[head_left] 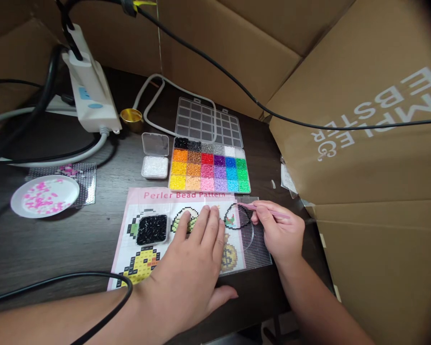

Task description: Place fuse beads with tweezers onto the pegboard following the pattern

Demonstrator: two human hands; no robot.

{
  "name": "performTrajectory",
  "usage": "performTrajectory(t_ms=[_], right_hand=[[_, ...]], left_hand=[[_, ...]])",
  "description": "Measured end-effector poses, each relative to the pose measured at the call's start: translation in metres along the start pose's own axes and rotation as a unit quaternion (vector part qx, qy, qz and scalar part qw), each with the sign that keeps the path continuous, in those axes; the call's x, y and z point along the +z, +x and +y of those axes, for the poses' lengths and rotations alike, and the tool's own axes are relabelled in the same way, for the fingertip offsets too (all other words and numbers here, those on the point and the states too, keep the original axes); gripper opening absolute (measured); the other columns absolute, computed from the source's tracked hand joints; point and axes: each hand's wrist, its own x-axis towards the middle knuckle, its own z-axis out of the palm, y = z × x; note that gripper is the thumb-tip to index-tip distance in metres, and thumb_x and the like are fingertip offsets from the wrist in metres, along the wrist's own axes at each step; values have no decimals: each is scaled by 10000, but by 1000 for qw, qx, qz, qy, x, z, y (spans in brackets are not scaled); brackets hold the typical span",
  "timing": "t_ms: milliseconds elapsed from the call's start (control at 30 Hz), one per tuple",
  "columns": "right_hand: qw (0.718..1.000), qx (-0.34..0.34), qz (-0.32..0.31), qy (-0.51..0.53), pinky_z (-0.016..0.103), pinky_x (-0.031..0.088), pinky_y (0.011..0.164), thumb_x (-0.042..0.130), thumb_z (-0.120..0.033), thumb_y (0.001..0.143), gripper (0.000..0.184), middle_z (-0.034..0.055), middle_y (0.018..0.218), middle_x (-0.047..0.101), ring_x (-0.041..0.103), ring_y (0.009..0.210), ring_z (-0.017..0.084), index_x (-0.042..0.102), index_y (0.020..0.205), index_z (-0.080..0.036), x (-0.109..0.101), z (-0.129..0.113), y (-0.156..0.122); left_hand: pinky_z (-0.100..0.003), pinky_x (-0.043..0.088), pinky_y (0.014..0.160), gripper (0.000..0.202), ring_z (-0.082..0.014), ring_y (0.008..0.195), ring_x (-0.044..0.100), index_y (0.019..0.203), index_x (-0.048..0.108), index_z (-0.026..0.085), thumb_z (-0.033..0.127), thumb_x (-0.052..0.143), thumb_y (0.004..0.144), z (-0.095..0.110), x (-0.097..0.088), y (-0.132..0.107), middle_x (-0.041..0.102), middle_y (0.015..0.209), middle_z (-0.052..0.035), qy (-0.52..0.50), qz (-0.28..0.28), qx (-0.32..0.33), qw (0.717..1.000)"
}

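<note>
My left hand (197, 258) lies flat with fingers spread on the sheet titled "Perler Bead Pattern" (132, 195). Between the thumb and fingers of my right hand (282, 232) are slim pink tweezers (262, 209), their tip at the upper part of a black bead outline (227, 216). That outline, with a few red and green beads inside, sits on a clear pegboard (258, 244) that overlaps the sheet's right side. A small clear box of black beads (152, 230) stands on the sheet, left of my left fingers.
Behind the sheet stands an open divided case of coloured beads (207, 171), beside a small box of white beads (155, 167). At left are a white dish of pink beads (72, 191) and a power strip (95, 112). Cardboard walls (359, 167) close in the right; a black cable (208, 57) hangs across.
</note>
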Motion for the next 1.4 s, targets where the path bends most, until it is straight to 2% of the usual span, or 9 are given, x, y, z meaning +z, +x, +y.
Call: performTrajectory(t_ms=[233,967,1233,1400], right_hand=[[1000,1,2,6,218,567,515,698,-204,868,111,43,728,765,652,521,102,804,849,-174,0,-2,0],[1000,-13,-5,-3,234,576,514,690,-187,861,116,40,717,753,653,524,109,804,857,-169,1,-4,0],[1000,-24,1,-18,243,580,519,689,-181,856,123,48,735,760,661,541,118,796,797,-167,0,-6,0],[1000,-9,1,-12,249,575,505,700,-201,851,112,54,743,761,643,517,114,800,820,-162,0,-8,0]], left_hand=[[-665,249,1155,1008,-461,1471,324,1483,476,32,811,443,843,0,2,-2,361,1567,-303,10,22,8,1000],[-664,232,1161,1022,-454,1482,306,1490,465,38,821,454,832,0,3,-1,351,1575,-297,8,10,4,1000],[-672,251,1156,1026,-457,1475,316,1502,454,57,826,462,824,1,1,-1,344,1583,-288,4,-1,-1,1000],[-671,258,1157,1020,-459,1477,311,1497,459,41,818,446,837,1,0,-2,352,1578,-293,7,4,0,1000]])
